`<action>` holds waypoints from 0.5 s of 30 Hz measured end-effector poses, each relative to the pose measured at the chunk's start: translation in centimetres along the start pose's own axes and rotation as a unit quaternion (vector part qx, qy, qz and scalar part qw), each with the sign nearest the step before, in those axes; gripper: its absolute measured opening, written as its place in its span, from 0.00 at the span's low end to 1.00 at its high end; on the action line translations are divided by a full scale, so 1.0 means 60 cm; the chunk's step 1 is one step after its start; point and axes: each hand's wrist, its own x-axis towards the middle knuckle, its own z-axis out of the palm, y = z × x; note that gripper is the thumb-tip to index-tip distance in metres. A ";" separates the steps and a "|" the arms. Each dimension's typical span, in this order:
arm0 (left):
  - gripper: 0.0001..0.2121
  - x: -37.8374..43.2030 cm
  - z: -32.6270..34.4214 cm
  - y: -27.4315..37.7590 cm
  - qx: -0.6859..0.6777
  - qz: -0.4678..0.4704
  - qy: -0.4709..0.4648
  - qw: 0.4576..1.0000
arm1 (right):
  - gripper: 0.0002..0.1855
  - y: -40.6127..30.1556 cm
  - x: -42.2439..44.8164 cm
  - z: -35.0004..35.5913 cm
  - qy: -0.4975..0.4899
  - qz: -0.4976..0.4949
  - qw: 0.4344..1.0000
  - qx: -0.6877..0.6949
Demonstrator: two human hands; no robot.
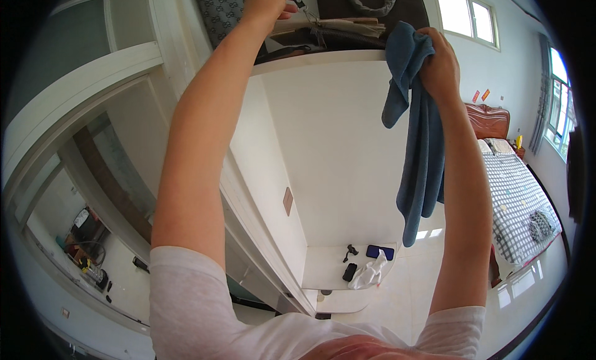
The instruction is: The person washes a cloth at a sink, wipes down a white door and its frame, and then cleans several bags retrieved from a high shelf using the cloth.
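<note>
Both arms reach up to a high shelf (321, 57). My left hand (270, 6), cut off by the top edge, has its fingers on a black strap with a metal clip (298, 0). Beneath it lies a dark zippered bag (344, 39) with a beige tassel (368, 27). A grey patterned bag (221, 13) stands left of that hand, and a dark brown bag (405, 3) with a wrapped handle stands behind. My right hand (440, 64) grips a blue cloth (419, 141) at the shelf's right end; the cloth hangs down in folds.
A white door frame (172, 43) runs close along the left. Far below, a low shelf (326, 267) bears a phone (379, 252), a small black object (349, 272) and a white cloth (370, 271). A bed (521, 197) with a checked cover stands at the right.
</note>
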 end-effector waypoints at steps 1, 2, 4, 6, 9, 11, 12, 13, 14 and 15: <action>0.16 -0.011 0.007 -0.009 0.065 0.048 0.016 0.997 | 0.17 0.003 0.000 0.000 -0.001 0.006 1.000 -0.004; 0.14 -0.019 0.015 -0.015 0.129 0.096 0.031 0.986 | 0.16 0.006 -0.001 0.000 -0.001 0.013 1.000 -0.009; 0.15 -0.016 0.011 -0.020 0.262 0.068 0.015 0.963 | 0.16 0.003 -0.003 0.000 0.015 -0.004 1.000 -0.002; 0.16 -0.015 0.002 -0.025 0.471 0.027 0.001 0.882 | 0.15 -0.007 -0.005 -0.001 0.026 -0.014 1.000 0.011; 0.14 -0.021 -0.002 -0.018 0.562 -0.100 -0.033 0.821 | 0.15 -0.006 -0.006 0.001 0.034 -0.013 0.999 0.020; 0.13 -0.037 -0.001 -0.029 0.601 -0.093 0.030 0.794 | 0.14 -0.003 -0.007 0.004 0.042 -0.017 0.999 0.017; 0.13 -0.043 -0.001 -0.029 0.638 -0.088 0.094 0.759 | 0.14 -0.002 -0.005 0.004 0.039 -0.018 0.999 0.019; 0.13 -0.044 -0.002 -0.028 0.637 -0.086 0.094 0.760 | 0.14 -0.003 -0.004 0.003 0.037 -0.019 0.999 0.021; 0.14 -0.045 -0.003 -0.025 0.649 -0.060 0.082 0.754 | 0.14 -0.005 -0.004 0.002 0.039 -0.016 0.999 0.025; 0.15 -0.044 -0.001 -0.024 0.661 -0.035 0.071 0.746 | 0.14 -0.007 -0.005 0.001 0.040 -0.016 0.999 0.023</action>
